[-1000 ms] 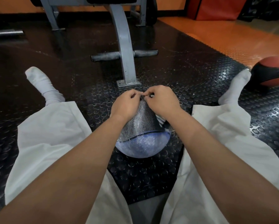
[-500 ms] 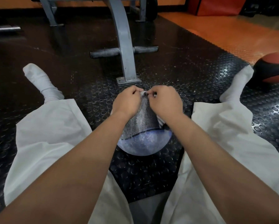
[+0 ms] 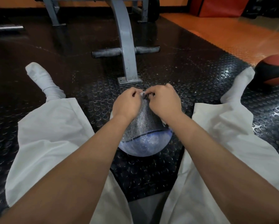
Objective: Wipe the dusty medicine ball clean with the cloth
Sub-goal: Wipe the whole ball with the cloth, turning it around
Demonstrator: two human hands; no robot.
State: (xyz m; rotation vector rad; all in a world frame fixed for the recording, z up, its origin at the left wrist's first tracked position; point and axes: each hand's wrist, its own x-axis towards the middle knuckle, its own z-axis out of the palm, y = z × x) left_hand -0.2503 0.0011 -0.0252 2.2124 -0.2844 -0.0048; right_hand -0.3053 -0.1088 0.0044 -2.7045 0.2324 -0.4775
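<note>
Black gym mat [image 3: 200, 75]: your left hand [image 3: 127, 102] and right hand [image 3: 164, 101] pinch the cloth [image 3: 142, 94] on top of the medicine ball [image 3: 143, 143], just under them.

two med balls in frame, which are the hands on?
The blue-and-grey ball between the legs: left hand and right hand pinch the cloth at its top. The red-and-black ball lies untouched, far right.

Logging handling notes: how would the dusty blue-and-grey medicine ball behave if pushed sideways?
The dusty blue-and-grey medicine ball is round and lies on the studded black rubber mat, so it would probably roll. Its textured grey panel likely resists slipping. The left hand and right hand on top may steady it.
</note>
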